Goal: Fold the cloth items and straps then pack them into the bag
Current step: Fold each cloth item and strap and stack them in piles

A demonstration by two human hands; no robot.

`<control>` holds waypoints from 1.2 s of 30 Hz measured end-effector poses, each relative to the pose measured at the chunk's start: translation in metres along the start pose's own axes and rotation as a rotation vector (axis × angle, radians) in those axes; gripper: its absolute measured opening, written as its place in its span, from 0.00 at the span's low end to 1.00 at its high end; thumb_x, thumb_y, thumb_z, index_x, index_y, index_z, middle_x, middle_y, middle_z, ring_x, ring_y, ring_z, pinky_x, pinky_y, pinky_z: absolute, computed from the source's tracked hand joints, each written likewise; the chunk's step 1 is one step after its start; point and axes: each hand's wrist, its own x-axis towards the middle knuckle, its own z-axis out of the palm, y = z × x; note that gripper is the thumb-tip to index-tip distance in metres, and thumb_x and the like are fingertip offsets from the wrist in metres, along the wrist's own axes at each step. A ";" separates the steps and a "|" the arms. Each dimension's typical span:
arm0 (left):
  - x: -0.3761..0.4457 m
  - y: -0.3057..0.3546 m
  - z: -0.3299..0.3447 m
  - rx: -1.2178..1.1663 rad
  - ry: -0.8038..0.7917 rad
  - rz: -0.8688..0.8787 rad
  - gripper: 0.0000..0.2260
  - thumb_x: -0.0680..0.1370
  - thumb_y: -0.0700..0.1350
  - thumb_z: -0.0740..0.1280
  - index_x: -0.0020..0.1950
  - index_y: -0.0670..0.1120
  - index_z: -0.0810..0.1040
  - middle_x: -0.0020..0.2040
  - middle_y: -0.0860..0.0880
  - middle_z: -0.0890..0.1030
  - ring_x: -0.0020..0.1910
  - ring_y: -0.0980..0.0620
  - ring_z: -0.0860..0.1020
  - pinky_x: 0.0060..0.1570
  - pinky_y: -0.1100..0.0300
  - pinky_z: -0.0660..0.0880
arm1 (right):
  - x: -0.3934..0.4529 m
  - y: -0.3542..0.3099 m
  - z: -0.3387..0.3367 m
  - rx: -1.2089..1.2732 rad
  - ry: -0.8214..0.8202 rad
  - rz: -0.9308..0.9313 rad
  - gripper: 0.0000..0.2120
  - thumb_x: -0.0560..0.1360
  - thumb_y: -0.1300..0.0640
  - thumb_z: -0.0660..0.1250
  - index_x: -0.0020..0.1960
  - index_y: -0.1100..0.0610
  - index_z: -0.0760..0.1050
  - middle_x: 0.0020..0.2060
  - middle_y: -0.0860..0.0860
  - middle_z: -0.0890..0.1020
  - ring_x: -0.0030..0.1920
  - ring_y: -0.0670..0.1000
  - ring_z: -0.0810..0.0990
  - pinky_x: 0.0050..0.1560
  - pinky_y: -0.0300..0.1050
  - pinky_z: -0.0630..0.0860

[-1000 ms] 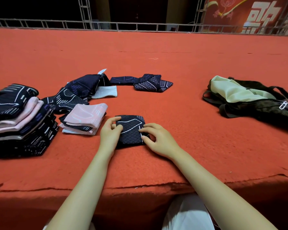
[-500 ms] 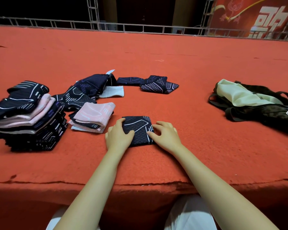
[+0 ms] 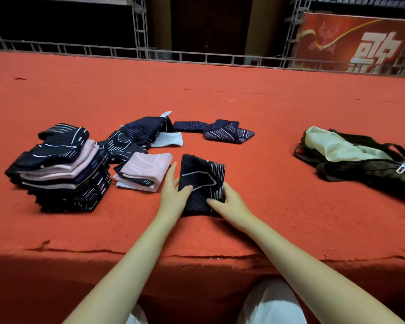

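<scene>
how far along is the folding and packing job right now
Done: a tall stack of folded cloths and a small pink-topped pile sit on the red table. In hand: left hand and right hand grip a folded dark cloth. Left: loose dark pieces, another, and packing; no folded cloths show in the bag.

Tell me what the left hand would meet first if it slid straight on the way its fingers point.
Probably nothing soon: the left hand points past the folded pink patterned cloth, toward bare red carpeted surface; depth is unclear.
</scene>
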 end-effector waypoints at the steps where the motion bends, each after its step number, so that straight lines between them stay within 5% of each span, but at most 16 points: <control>1: 0.005 0.006 -0.007 0.018 -0.015 0.005 0.28 0.74 0.28 0.62 0.72 0.46 0.64 0.56 0.43 0.79 0.51 0.51 0.79 0.48 0.69 0.76 | 0.004 -0.004 0.002 0.029 0.008 -0.002 0.17 0.75 0.62 0.67 0.63 0.55 0.72 0.55 0.47 0.79 0.55 0.45 0.76 0.56 0.38 0.71; 3: 0.016 0.022 -0.024 0.095 -0.023 0.016 0.24 0.75 0.29 0.62 0.69 0.43 0.68 0.56 0.44 0.80 0.53 0.50 0.79 0.47 0.70 0.75 | 0.018 -0.016 0.008 0.069 0.058 -0.009 0.11 0.78 0.57 0.64 0.59 0.55 0.75 0.53 0.47 0.81 0.53 0.45 0.78 0.55 0.39 0.73; 9: 0.064 0.063 -0.082 0.517 0.168 0.121 0.24 0.74 0.35 0.65 0.69 0.45 0.69 0.53 0.51 0.75 0.49 0.52 0.75 0.49 0.64 0.67 | 0.081 -0.071 0.038 0.164 0.065 0.121 0.06 0.78 0.58 0.63 0.42 0.54 0.74 0.27 0.45 0.72 0.26 0.43 0.69 0.29 0.36 0.64; 14: 0.098 0.056 -0.118 0.759 0.190 0.146 0.24 0.71 0.35 0.63 0.67 0.43 0.71 0.60 0.41 0.76 0.60 0.43 0.74 0.61 0.54 0.70 | 0.117 -0.085 0.084 0.180 0.096 0.185 0.12 0.76 0.61 0.64 0.34 0.56 0.72 0.25 0.51 0.74 0.24 0.47 0.71 0.26 0.40 0.70; 19: 0.098 0.020 -0.132 1.111 0.020 0.187 0.13 0.78 0.46 0.62 0.60 0.48 0.80 0.60 0.46 0.76 0.62 0.42 0.73 0.62 0.51 0.69 | 0.119 -0.051 0.116 0.129 0.152 0.229 0.05 0.74 0.55 0.68 0.45 0.57 0.75 0.35 0.53 0.79 0.33 0.51 0.76 0.38 0.47 0.74; 21: 0.091 0.004 -0.135 1.099 -0.025 0.154 0.14 0.80 0.47 0.60 0.62 0.48 0.79 0.64 0.47 0.74 0.63 0.44 0.72 0.64 0.53 0.67 | 0.115 -0.041 0.117 0.139 0.191 0.232 0.10 0.73 0.52 0.71 0.49 0.56 0.74 0.37 0.51 0.79 0.36 0.51 0.76 0.41 0.46 0.74; 26: 0.099 0.001 -0.139 1.062 -0.021 0.151 0.13 0.78 0.46 0.63 0.60 0.49 0.80 0.61 0.47 0.76 0.61 0.47 0.73 0.64 0.56 0.67 | 0.119 -0.037 0.106 0.180 0.079 0.284 0.16 0.74 0.50 0.70 0.54 0.57 0.70 0.33 0.51 0.76 0.22 0.45 0.75 0.23 0.38 0.69; 29: 0.117 0.008 -0.141 0.988 -0.012 0.068 0.11 0.74 0.44 0.65 0.53 0.51 0.83 0.55 0.49 0.81 0.57 0.50 0.76 0.60 0.58 0.70 | 0.137 -0.039 0.097 0.145 0.113 0.236 0.21 0.74 0.47 0.69 0.60 0.58 0.72 0.41 0.49 0.78 0.40 0.51 0.79 0.42 0.52 0.78; 31: 0.125 0.008 -0.138 0.852 0.082 -0.008 0.10 0.74 0.43 0.65 0.50 0.51 0.83 0.52 0.50 0.83 0.53 0.51 0.78 0.54 0.60 0.71 | 0.154 -0.043 0.089 0.072 0.140 0.181 0.18 0.75 0.48 0.67 0.59 0.58 0.75 0.48 0.48 0.78 0.49 0.50 0.77 0.51 0.47 0.73; 36: 0.129 -0.010 -0.130 0.573 0.278 -0.047 0.11 0.75 0.39 0.62 0.51 0.48 0.82 0.52 0.51 0.82 0.52 0.54 0.77 0.51 0.65 0.67 | 0.202 -0.053 0.091 0.006 0.181 0.116 0.12 0.76 0.52 0.65 0.50 0.61 0.79 0.50 0.54 0.82 0.51 0.52 0.78 0.50 0.44 0.70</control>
